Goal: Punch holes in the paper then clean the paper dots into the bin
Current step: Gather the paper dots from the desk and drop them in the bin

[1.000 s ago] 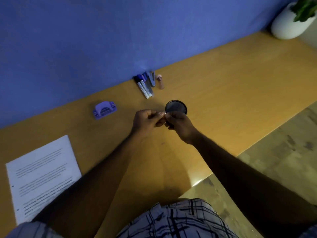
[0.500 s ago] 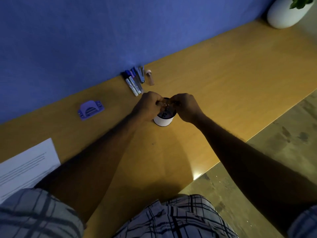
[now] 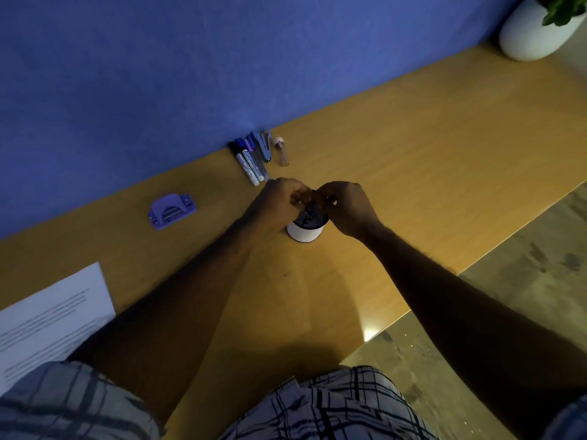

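Observation:
A small white bin (image 3: 303, 233) with a dark inside stands on the wooden desk (image 3: 428, 160). My left hand (image 3: 279, 198) and my right hand (image 3: 346, 204) hover right above its opening, fingers curled and fingertips meeting over the rim. Whatever lies between the fingertips is too small and dark to make out. The purple hole punch (image 3: 171, 211) sits on the desk to the left of the bin, apart from both hands. A printed white paper (image 3: 50, 315) lies at the near left edge, partly behind my left knee.
Markers, pens and a stapler (image 3: 254, 157) lie against the blue wall behind the bin, with a small pink-capped tube (image 3: 282, 152) beside them. At the far right corner stands a white plant pot (image 3: 533, 36). The desk's front edge runs diagonally at the right, above the floor (image 3: 508, 296).
Both hands moved forward from in front of the bin to right above its opening and stay there. The camera view shifted, pushing the paper further to the lower left.

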Demonstrator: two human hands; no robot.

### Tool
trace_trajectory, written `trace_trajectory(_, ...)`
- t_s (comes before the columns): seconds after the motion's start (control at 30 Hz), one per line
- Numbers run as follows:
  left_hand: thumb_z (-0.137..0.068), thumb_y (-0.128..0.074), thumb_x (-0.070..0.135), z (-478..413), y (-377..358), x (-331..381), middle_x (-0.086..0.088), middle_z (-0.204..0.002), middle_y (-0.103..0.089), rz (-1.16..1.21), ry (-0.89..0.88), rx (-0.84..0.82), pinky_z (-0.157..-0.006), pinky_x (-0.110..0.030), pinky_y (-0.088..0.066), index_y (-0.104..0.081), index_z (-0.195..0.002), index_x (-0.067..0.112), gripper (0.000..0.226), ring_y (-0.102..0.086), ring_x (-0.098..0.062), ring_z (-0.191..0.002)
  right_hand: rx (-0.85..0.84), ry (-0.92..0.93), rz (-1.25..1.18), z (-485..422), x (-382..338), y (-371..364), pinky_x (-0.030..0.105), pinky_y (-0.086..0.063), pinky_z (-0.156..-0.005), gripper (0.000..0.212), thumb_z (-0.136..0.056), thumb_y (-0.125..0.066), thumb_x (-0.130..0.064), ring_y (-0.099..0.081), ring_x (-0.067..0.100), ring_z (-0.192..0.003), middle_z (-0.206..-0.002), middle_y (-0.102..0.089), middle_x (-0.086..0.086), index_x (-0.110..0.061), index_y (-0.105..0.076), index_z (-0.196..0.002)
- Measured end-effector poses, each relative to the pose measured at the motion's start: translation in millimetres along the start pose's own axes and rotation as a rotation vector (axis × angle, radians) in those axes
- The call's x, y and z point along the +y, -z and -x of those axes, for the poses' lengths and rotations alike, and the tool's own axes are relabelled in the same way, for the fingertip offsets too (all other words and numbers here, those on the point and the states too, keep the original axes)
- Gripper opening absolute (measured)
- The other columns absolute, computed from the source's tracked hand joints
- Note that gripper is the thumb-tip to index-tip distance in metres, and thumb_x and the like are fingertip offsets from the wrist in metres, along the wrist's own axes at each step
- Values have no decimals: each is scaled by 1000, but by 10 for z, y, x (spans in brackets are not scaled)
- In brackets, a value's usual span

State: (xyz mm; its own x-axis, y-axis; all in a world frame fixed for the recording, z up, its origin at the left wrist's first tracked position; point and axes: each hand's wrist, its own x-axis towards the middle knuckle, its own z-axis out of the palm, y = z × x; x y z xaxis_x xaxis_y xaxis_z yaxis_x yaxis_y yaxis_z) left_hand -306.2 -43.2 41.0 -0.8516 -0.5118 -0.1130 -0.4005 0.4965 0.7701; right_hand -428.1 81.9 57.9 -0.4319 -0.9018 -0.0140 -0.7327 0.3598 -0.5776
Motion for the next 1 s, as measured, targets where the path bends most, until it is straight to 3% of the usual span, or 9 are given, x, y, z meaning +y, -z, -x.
trace_trajectory(0.27, -84, -51, -4, 36, 75, 80, -2, -111, -73, 240, 118, -64, -91, -37, -56, -49, -134, 23, 57, -69, -6, -99, 17, 54, 25, 33, -51, -15, 43, -53, -72, 24, -88, -61, -2, -64, 29, -87, -101, -70, 16, -4, -71, -109)
trace_trajectory(0.43, -88, -47, -4, 65, 104, 75, -5, -102, -74, 403, 180, -47, -86, -36, -59, -48, -135, 16, 51, -71, -12, -94, 37, 61, 296, 32, -26, -14, 38, -48, -78, 18, -93, -59, -18, -63, 27, -86, -94, -70, 8, -12, -73, -102)
trace_trajectory(0.6, -91, -42, 4, 89, 133, 88, -17, -113, -68, 420, 179, -33, -81, -30, -60, -48, -136, 18, 47, -71, -16, -95, 48, 158, 167, 73, -63, -22, 43, -47, -80, 24, -90, -63, -14, -60, 25, -95, -102, -69, 6, -17, -71, -113)
trace_trajectory(0.73, -94, -39, 8, 104, 159, 87, -18, -117, -64, 464, 198, -44, -84, -38, -59, -45, -138, 19, 46, -69, -23, -99, 20, 233, 312, 87, -65, -70, 37, -34, -81, 33, -91, -62, -21, -55, 25, -100, -109, -63, 4, -28, -65, -124)
trace_trajectory(0.87, -96, -40, 8, 111, 179, 84, -14, -118, -62, 582, 237, -43, -74, -33, -61, -45, -136, 18, 41, -71, -27, -95, 63, 188, 384, 89, -38, -52, 37, -30, -83, 29, -93, -58, -25, -53, 24, -102, -111, -61, 1, -30, -66, -120)
trace_trajectory(1.0, -95, -39, 15, 118, 177, 117, -13, -124, -60, 514, 215, -44, -83, -42, -60, -47, -135, 21, 41, -66, -25, -105, 33, 254, 379, 120, -94, -81, 40, -34, -84, 38, -86, -67, -19, -53, 24, -104, -116, -60, 4, -30, -61, -122)
